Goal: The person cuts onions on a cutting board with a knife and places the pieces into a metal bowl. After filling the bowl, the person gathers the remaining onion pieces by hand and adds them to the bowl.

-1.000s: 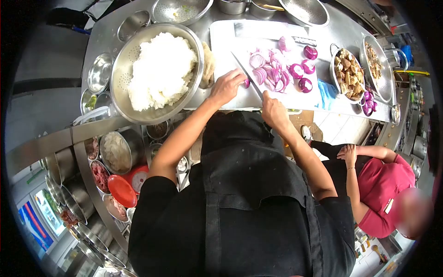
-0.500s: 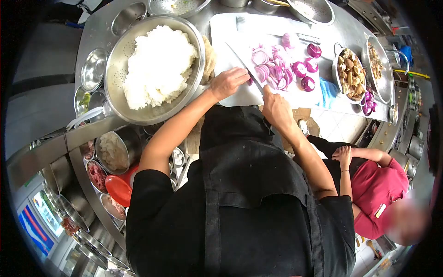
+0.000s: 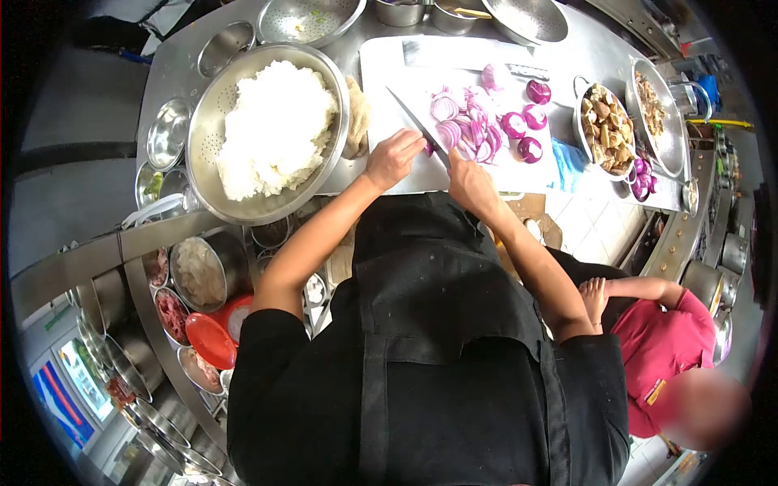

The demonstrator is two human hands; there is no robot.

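Note:
My right hand [image 3: 472,185] is closed round the handle of a long knife [image 3: 415,121], whose blade slants up and left across the white cutting board [image 3: 382,63]. Just left of the blade, my left hand [image 3: 394,160] has its fingers bent together against a red onion piece [image 3: 428,147], mostly hidden by the fingers. Sliced red onion [image 3: 470,121] lies in a loose pile right of the blade. Beside it are several peeled red onions [image 3: 514,125]. A second knife with a black handle [image 3: 528,71] rests at the board's far side.
A large colander [image 3: 194,154] of white food stands left, with a brown cloth [image 3: 356,121] between it and the board. At right are a colander of brown chunks [image 3: 606,130] and a blue cloth [image 3: 570,164]. A person in a red shirt [image 3: 668,340] is at lower right.
The view has shifted a little, so the board and bowls sit slightly lower and further left. My left hand's fingers are more bent and further from the blade.

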